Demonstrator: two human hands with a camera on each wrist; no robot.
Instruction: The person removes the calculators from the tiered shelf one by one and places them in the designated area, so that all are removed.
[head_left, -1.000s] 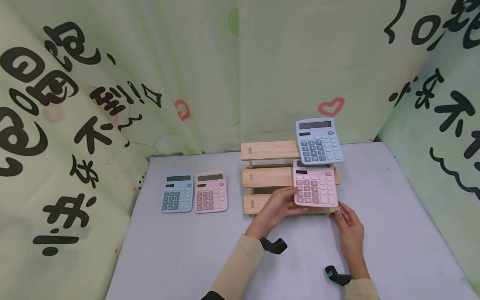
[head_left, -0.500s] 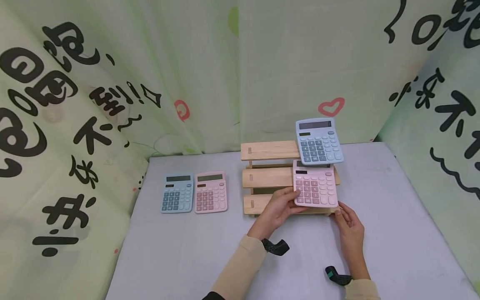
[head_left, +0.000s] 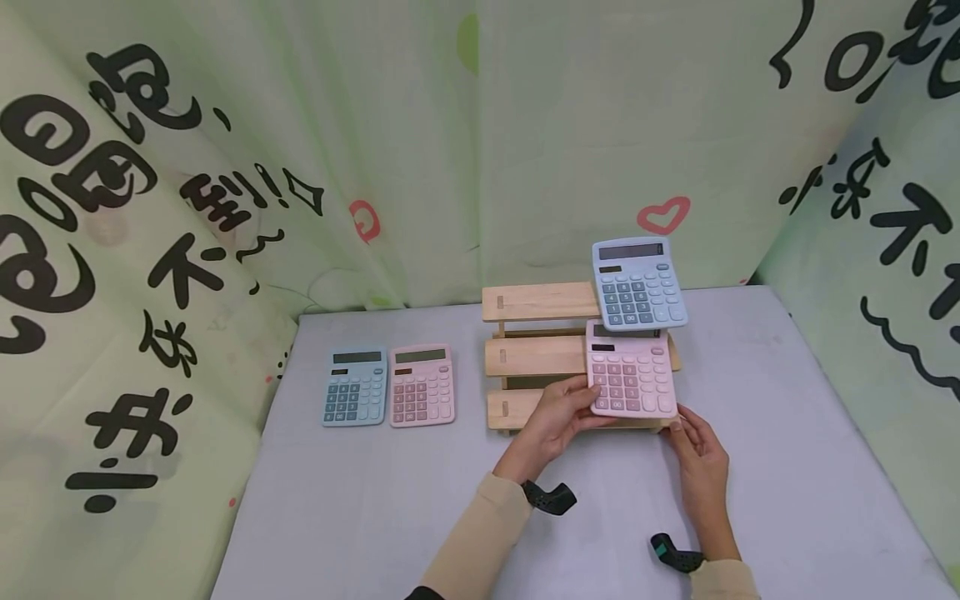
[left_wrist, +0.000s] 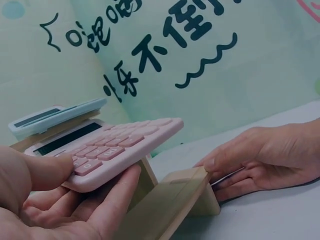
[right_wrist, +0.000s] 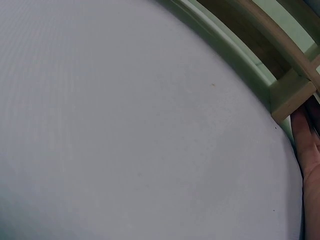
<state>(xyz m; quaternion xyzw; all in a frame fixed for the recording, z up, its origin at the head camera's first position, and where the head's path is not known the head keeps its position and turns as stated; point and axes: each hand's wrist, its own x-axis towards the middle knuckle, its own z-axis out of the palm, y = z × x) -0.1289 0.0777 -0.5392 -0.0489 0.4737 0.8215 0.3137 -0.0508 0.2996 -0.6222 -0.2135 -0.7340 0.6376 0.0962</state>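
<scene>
Blue calculator [head_left: 639, 283] partly hides held pink calculator [head_left: 632, 379]; right wrist view crops rack [right_wrist: 292, 100].

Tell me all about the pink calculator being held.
The pink calculator looks plastic, with a dark display, small dark strip and pink keys, darker at left. The left hand holds it sloping over the wooden rack, thumb on top, fingers beneath. Any rack contact is unclear. In the head view, a blue calculator overlaps its display.
</scene>
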